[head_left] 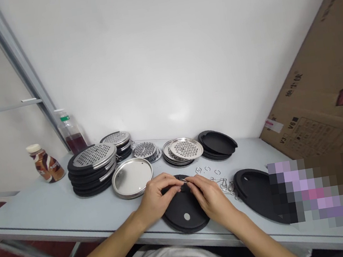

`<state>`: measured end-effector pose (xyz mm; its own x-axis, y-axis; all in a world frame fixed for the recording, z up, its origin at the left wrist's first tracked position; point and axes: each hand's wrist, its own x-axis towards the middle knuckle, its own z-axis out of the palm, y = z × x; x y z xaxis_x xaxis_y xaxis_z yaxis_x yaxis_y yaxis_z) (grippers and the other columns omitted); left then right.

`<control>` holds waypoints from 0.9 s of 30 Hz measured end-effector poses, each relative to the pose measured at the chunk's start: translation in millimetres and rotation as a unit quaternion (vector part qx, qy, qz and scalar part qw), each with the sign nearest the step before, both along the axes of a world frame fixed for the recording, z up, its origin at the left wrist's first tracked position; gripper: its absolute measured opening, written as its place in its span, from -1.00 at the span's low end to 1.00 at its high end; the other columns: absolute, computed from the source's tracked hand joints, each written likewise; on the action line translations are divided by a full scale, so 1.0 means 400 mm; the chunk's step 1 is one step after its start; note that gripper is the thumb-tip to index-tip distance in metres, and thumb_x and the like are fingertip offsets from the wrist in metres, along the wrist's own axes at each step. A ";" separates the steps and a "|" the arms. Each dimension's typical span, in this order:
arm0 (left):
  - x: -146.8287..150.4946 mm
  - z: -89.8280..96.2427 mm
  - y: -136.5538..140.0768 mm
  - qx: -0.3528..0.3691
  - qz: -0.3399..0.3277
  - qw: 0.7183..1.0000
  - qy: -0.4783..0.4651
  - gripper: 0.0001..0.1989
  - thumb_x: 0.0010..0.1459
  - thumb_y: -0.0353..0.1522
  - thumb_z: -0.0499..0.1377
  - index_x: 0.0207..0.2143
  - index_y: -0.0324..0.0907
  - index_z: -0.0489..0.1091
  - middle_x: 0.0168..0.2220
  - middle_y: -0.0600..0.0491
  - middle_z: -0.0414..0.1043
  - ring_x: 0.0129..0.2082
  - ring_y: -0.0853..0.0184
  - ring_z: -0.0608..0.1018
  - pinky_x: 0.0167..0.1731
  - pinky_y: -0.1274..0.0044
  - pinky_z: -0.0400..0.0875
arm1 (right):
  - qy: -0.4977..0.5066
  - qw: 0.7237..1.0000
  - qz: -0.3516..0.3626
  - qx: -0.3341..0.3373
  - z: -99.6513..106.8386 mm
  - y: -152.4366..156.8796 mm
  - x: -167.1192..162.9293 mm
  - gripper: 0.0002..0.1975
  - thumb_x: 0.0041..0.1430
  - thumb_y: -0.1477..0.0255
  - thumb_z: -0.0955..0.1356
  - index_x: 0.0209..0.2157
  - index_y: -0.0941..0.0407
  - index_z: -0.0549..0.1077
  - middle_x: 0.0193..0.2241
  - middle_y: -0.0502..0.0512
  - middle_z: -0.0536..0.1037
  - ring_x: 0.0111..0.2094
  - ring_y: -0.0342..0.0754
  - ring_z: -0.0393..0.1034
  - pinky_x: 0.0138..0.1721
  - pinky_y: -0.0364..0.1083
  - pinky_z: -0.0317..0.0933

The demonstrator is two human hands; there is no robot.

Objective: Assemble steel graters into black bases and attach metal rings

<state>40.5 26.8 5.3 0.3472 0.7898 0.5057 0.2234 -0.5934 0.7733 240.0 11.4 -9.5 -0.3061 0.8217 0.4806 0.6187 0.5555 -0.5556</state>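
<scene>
Near the front edge of the table lies a round black disc (186, 205) with a pale circular spot on its face. My left hand (160, 197) and my right hand (209, 193) meet over its far rim. Thumb and forefinger of each hand pinch a small metal ring (184, 180), partly covered by the fingertips. Whether the ring passes through the disc cannot be made out. Just beyond my right hand are a few loose metal rings (207, 168) and a cluster of small metal clips (227, 186).
Stacked black-rimmed graters (93, 166), plain metal discs (133, 177), loose grater plates (185, 149) and black round trays (217, 143) line the back. More black discs (257, 197) lie at right, beside a blurred patch and a cardboard box (322, 123). Two bottles (46, 163) stand left.
</scene>
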 end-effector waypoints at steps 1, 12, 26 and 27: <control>0.000 -0.001 0.000 0.002 0.003 1.000 0.002 -0.85 0.20 -0.46 0.23 -0.22 -0.11 0.59 -0.25 0.02 0.54 -0.22 0.31 0.57 -0.15 0.52 0.46 | -0.001 1.000 0.002 0.001 0.000 0.000 0.000 -0.75 0.39 0.42 0.18 -0.08 0.08 0.44 -0.27 0.14 0.55 -0.26 0.00 0.48 -0.21 -0.04 0.35; -0.002 0.002 -0.011 0.035 -0.015 0.999 -0.001 -0.85 0.17 -0.46 0.28 -0.23 -0.11 0.61 -0.27 0.05 0.61 -0.26 0.32 0.61 -0.17 0.54 0.47 | 0.009 1.000 0.014 -0.008 0.001 0.000 -0.002 -0.77 0.38 0.44 0.18 -0.07 0.10 0.43 -0.22 0.15 0.56 -0.19 0.00 0.48 -0.13 -0.04 0.34; -0.003 -0.007 -0.006 0.044 -0.018 0.999 0.015 -0.78 0.17 -0.48 0.28 -0.14 -0.08 0.59 -0.23 0.07 0.60 -0.24 0.36 0.60 -0.17 0.57 0.47 | -0.002 0.999 0.033 -0.012 0.008 -0.005 -0.001 -0.75 0.39 0.45 0.18 -0.13 0.08 0.48 -0.31 0.11 0.49 -0.28 -0.03 0.43 -0.21 -0.08 0.31; -0.002 -0.007 -0.005 0.047 -0.018 0.999 0.013 -0.78 0.16 -0.49 0.28 -0.15 -0.09 0.59 -0.23 0.06 0.60 -0.24 0.36 0.60 -0.17 0.58 0.47 | 0.000 0.999 0.035 -0.010 0.008 -0.006 -0.001 -0.75 0.39 0.45 0.18 -0.13 0.07 0.49 -0.33 0.10 0.48 -0.30 -0.04 0.42 -0.24 -0.09 0.30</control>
<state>39.5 24.7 2.4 0.3885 0.7259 0.5676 0.2195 -0.6711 0.7081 239.7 9.2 -6.3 -0.3625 0.8078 0.4648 0.5792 0.5860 -0.5667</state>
